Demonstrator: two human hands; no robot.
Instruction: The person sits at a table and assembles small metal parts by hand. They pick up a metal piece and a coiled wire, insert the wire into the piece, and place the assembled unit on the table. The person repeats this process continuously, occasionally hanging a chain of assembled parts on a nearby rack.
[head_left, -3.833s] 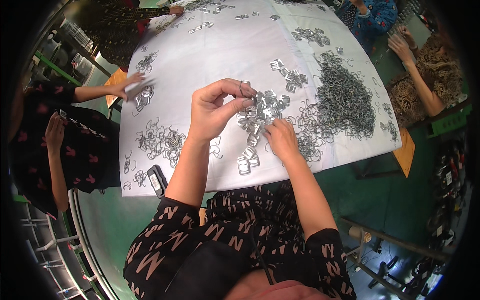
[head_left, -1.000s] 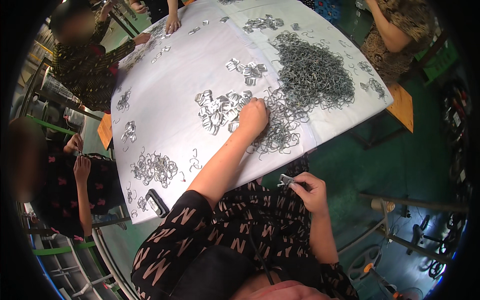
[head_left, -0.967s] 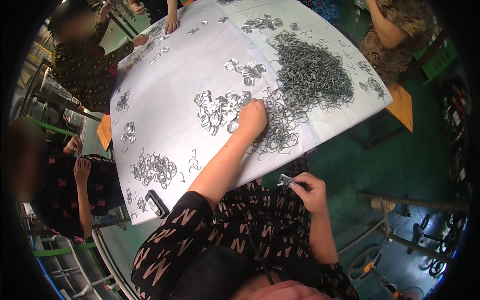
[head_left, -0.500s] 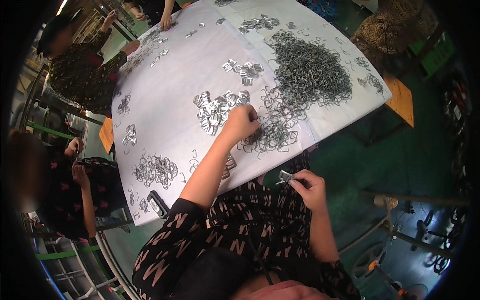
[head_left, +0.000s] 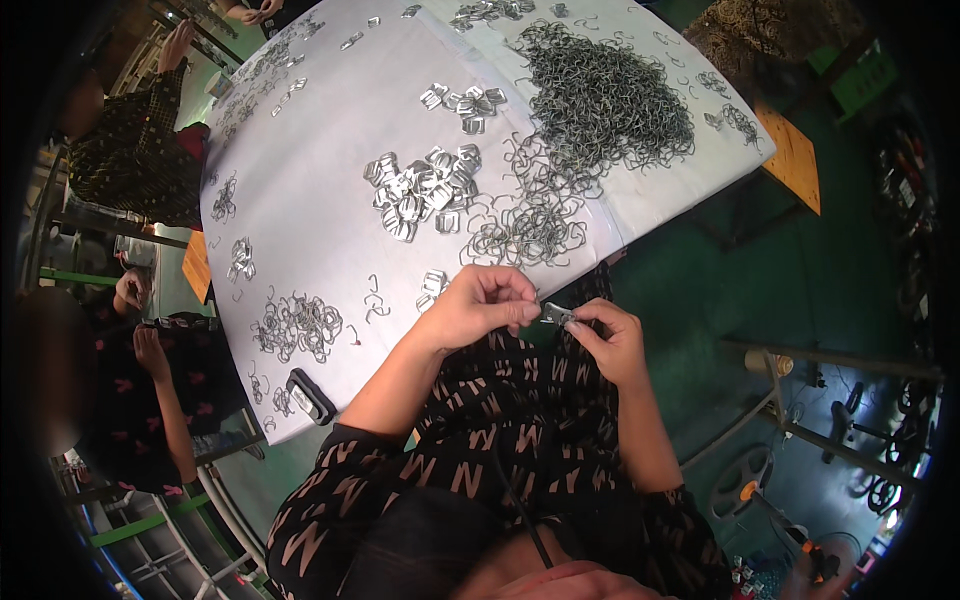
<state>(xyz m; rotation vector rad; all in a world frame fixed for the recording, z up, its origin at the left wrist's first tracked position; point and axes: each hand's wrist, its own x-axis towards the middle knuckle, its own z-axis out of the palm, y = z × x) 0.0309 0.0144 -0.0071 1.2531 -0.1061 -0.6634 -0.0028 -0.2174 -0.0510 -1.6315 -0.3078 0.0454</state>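
Head view: our hands met at one buckle [head_left: 556, 314]

Our right hand [head_left: 608, 340] was nearly closed, with thumb and fingertips pinching the buckle by one end. Our left hand [head_left: 486, 308] came up just beside the other end, its fingers curled in toward the thumb; we could not tell whether the tips had closed on a small piece. The buckle hung above our lap, off the near edge of the table [head_left: 310, 140].

Beyond our left hand, a few loose buckles [head_left: 432, 288] lay near that edge. Farther in we had a spread of wire hooks [head_left: 525, 235], and next to it, on the left, a shiny buckle pile [head_left: 425, 190]. A smaller buckle group [head_left: 470, 105] lay past that, and the big hook heap [head_left: 610, 100] rose to its right.

Toward the table's left corner sat another hook pile [head_left: 298, 325], with a black block [head_left: 310, 397] near it at the edge. Past the left edge, a co-worker's hands [head_left: 150, 350] were raised before a dark top. On the far right, a wooden bench [head_left: 795, 160] stood over the green floor [head_left: 700, 290].
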